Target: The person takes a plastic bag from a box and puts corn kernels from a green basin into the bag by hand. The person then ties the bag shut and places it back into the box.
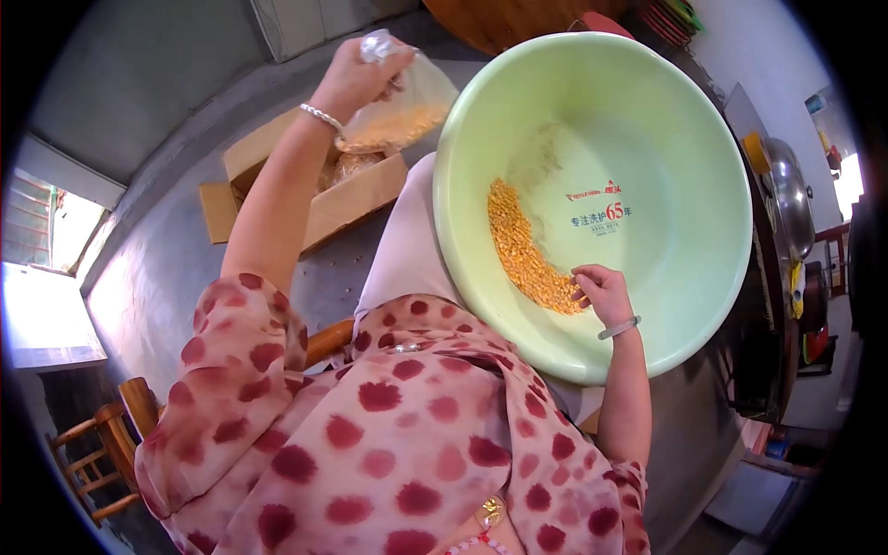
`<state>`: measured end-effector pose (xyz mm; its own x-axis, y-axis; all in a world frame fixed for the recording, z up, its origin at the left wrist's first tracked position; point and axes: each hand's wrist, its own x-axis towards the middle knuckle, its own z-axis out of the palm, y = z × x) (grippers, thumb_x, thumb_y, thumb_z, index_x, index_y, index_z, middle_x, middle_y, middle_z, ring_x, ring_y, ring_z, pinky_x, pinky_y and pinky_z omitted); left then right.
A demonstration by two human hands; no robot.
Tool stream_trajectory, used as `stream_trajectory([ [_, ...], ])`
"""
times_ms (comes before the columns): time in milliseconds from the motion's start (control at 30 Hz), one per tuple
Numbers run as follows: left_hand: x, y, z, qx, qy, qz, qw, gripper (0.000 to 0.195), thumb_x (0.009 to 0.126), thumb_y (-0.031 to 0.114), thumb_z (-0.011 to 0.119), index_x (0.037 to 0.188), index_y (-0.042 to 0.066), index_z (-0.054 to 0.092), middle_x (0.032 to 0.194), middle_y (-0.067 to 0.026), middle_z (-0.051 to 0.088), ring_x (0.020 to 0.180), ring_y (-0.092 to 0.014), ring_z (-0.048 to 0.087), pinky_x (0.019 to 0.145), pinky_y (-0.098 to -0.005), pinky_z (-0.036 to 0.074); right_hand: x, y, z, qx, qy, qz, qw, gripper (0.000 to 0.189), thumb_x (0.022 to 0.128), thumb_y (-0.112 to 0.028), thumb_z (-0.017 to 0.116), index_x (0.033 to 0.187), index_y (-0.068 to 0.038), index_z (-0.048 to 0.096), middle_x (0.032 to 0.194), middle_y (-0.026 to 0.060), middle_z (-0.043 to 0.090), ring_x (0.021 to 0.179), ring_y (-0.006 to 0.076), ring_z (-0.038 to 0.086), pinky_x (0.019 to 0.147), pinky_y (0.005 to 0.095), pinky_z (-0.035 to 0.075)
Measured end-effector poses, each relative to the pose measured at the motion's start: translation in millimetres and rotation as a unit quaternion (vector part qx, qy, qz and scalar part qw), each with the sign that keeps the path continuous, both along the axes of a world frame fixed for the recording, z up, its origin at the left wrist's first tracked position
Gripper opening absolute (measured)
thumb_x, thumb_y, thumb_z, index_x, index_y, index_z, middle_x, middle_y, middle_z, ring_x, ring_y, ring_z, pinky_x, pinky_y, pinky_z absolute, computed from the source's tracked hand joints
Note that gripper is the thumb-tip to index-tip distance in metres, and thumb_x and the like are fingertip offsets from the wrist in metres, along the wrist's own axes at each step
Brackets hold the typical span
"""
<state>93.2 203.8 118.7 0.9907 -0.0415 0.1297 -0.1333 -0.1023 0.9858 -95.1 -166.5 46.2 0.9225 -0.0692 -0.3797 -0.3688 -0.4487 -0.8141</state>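
Observation:
A large light-green plastic basin (680, 277) stands tilted before me, with yellow corn kernels (517, 257) in a curved band along its near-left inner side. My right hand (602, 290) is inside the basin at the band's right end, fingers bent with the tips close together; whether kernels are between them cannot be told. My left hand (364, 73) is raised left of the basin, closed around the gathered neck of a clear plastic bag (409, 114). Kernels lie in the bottom of that bag, which hangs beside the basin's rim. Printed writing marks the basin's inside.
Below the bag, an open cardboard box (354, 208) holds another clear bag (355, 166). A few kernels lie on the grey floor. A round wooden surface (499, 21) stands beyond the basin; a metal lidded pan (791, 198) is at the right, a wooden chair (104, 451) at lower left.

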Motion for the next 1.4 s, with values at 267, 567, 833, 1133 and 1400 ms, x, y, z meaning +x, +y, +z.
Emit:
stream_trajectory([
  [267,47.5,90.0,-89.1,-0.042,0.128,0.127,0.983,0.011,0.079,0.014,0.057,0.079,0.003,0.056,0.063,-0.0028,0.058,0.05,-0.008,0.053,0.042,-0.0212,0.039,-7.1,-4.7,-2.3,-0.002,0.019,-0.014,1.0,0.016,0.08,-0.005,0.05,0.091,0.003,0.057,0.076,0.0081,0.061,0.058,0.012,0.059,0.046,0.0202,0.045],
  [567,51.7,96.6,-160.5,-0.218,0.212,0.174,0.936,0.01,0.078,0.005,0.051,0.086,-0.001,0.051,0.073,-0.0112,0.059,0.057,-0.018,0.057,0.048,-0.0281,0.045,-16.2,-3.9,3.2,-0.007,0.04,-0.039,0.998,0.015,0.081,-0.005,0.049,0.091,0.004,0.057,0.076,0.0085,0.061,0.058,0.0124,0.059,0.046,0.0202,0.045],
  [833,68.5,97.2,-244.7,-0.29,0.308,0.197,0.884,0.022,0.074,0.003,0.054,0.096,0.002,0.049,0.08,-0.0084,0.056,0.066,-0.016,0.056,0.053,-0.0283,0.043,-21.8,-5.1,5.8,-0.023,0.041,-0.051,0.998,0.015,0.081,-0.005,0.049,0.092,0.003,0.057,0.077,0.0089,0.06,0.058,0.0131,0.059,0.047,0.0214,0.047],
  [1133,53.2,89.9,-260.3,-0.046,0.383,0.207,0.899,0.016,0.071,0.008,0.058,0.087,0.005,0.056,0.07,-0.008,0.056,0.066,-0.019,0.057,0.057,-0.0326,0.044,-26.6,-11.0,2.2,-0.018,0.048,-0.064,0.997,0.016,0.081,-0.005,0.049,0.092,0.004,0.056,0.078,0.0099,0.061,0.058,0.0143,0.06,0.047,0.022,0.047],
  [1400,24.8,101.3,-243.5,0.514,0.086,0.115,0.846,0.028,0.065,0.017,0.061,0.092,0.008,0.061,0.092,-0.0151,0.059,0.089,-0.028,0.056,0.074,-0.0352,0.046,-27.7,-7.2,7.4,-0.012,0.041,-0.07,0.997,0.016,0.081,-0.004,0.049,0.092,0.004,0.056,0.076,0.0097,0.06,0.057,0.0141,0.059,0.046,0.0217,0.047],
])
